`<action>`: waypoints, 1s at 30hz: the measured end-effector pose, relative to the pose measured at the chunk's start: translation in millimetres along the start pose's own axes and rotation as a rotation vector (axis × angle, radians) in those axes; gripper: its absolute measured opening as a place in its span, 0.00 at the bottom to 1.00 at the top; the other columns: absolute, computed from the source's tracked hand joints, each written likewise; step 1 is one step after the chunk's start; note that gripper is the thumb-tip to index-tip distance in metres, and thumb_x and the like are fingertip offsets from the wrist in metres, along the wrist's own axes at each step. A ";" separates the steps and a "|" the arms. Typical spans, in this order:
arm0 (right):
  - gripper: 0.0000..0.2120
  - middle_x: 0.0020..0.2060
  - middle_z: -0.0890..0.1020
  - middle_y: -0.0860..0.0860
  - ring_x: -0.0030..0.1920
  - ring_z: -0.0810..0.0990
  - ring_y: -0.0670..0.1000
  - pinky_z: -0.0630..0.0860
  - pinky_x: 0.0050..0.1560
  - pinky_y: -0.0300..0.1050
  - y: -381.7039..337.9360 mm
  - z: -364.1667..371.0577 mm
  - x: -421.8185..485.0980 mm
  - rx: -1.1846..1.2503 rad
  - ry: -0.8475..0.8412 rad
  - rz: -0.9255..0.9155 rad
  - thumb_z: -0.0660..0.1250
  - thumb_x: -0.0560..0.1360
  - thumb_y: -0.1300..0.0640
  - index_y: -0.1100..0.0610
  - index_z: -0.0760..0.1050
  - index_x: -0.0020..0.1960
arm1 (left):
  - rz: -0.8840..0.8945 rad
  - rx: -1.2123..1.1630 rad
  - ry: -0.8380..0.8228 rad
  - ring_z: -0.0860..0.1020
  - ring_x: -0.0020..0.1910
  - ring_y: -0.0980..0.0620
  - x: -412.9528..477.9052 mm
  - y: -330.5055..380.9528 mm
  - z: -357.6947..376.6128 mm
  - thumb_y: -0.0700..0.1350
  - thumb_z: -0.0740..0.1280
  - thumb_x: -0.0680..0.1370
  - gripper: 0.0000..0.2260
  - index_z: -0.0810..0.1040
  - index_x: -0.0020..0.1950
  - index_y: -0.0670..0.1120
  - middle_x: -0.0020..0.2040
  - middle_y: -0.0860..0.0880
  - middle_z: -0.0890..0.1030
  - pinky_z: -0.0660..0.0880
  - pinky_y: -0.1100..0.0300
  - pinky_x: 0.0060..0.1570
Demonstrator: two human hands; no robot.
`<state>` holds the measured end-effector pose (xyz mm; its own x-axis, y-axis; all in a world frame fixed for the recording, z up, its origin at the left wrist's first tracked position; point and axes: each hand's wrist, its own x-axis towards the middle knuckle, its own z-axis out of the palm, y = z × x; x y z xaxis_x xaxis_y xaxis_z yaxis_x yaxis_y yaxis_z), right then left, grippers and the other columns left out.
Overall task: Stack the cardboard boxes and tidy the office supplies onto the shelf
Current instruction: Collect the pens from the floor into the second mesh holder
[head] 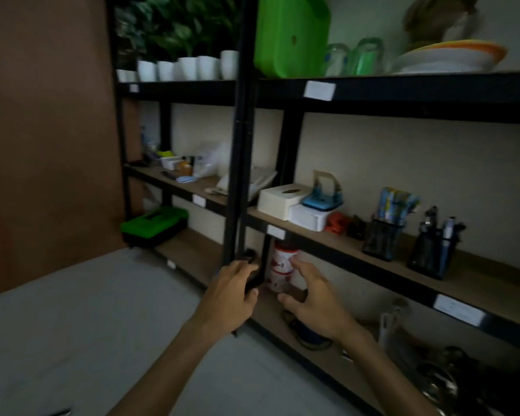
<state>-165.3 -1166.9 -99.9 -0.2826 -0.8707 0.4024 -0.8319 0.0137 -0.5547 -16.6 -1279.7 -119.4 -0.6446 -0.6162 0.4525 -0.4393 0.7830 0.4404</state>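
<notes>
A black metal shelf unit with wooden boards fills the view. On its low board stands a white canister with red print. My left hand grips a dark object by the black upright post, just left of the canister. My right hand is spread open beside the canister, fingertips close to its right side. On the middle board sit a white tissue box, a blue hole punch on a white box, and two black mesh pen holders. No cardboard boxes show.
A green and black case lies on the low left board. White cups and plants stand on the top left, a green container and plates top right. Cords and metal items lie on the low right board. Grey floor lies below.
</notes>
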 end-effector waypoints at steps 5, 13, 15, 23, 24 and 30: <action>0.32 0.66 0.68 0.45 0.65 0.67 0.44 0.65 0.63 0.36 -31.0 62.9 8.8 0.023 -0.122 -0.058 0.71 0.72 0.50 0.51 0.62 0.73 | -0.142 0.012 0.025 0.68 0.65 0.48 -50.1 -62.1 -24.0 0.45 0.62 0.79 0.20 0.66 0.71 0.47 0.67 0.47 0.69 0.66 0.57 0.64; 0.28 0.63 0.67 0.41 0.65 0.68 0.44 0.65 0.62 0.37 -74.9 185.0 17.4 0.139 -0.379 -0.110 0.68 0.75 0.52 0.50 0.63 0.72 | -0.396 0.029 0.074 0.69 0.64 0.48 -139.7 -170.0 -47.5 0.47 0.61 0.79 0.20 0.66 0.71 0.47 0.67 0.47 0.70 0.66 0.55 0.65; 0.27 0.63 0.67 0.41 0.66 0.67 0.43 0.63 0.63 0.35 -84.0 216.0 21.9 0.157 -0.441 -0.129 0.68 0.75 0.52 0.49 0.62 0.72 | -0.461 0.045 0.072 0.69 0.64 0.48 -155.2 -195.9 -53.0 0.49 0.60 0.78 0.21 0.67 0.70 0.46 0.66 0.47 0.70 0.66 0.56 0.64; 0.26 0.67 0.67 0.43 0.68 0.66 0.44 0.64 0.69 0.41 -99.2 333.5 47.9 0.199 -0.651 -0.156 0.65 0.77 0.51 0.49 0.62 0.72 | -0.686 0.032 0.134 0.70 0.63 0.50 -206.7 -306.0 -52.7 0.44 0.62 0.79 0.19 0.68 0.69 0.44 0.65 0.48 0.72 0.61 0.68 0.59; 0.26 0.68 0.67 0.43 0.68 0.66 0.44 0.64 0.69 0.41 -100.0 353.8 55.1 0.201 -0.684 -0.163 0.65 0.77 0.51 0.49 0.62 0.72 | -0.717 0.029 0.141 0.70 0.62 0.49 -212.5 -324.9 -49.3 0.43 0.63 0.79 0.19 0.69 0.69 0.44 0.65 0.47 0.72 0.61 0.68 0.58; 0.23 0.67 0.68 0.46 0.65 0.67 0.43 0.61 0.63 0.32 -101.9 464.7 83.9 0.212 -0.821 -0.197 0.63 0.78 0.54 0.52 0.64 0.72 | -0.907 -0.021 0.162 0.74 0.59 0.45 -252.5 -410.6 -25.1 0.37 0.66 0.76 0.19 0.71 0.67 0.41 0.61 0.43 0.74 0.66 0.62 0.59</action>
<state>117.6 -1469.9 -348.1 0.3591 -0.9277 -0.1018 -0.7001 -0.1957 -0.6867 342.3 -1447.8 -395.0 0.0366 -0.9989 0.0294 -0.7211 -0.0060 0.6928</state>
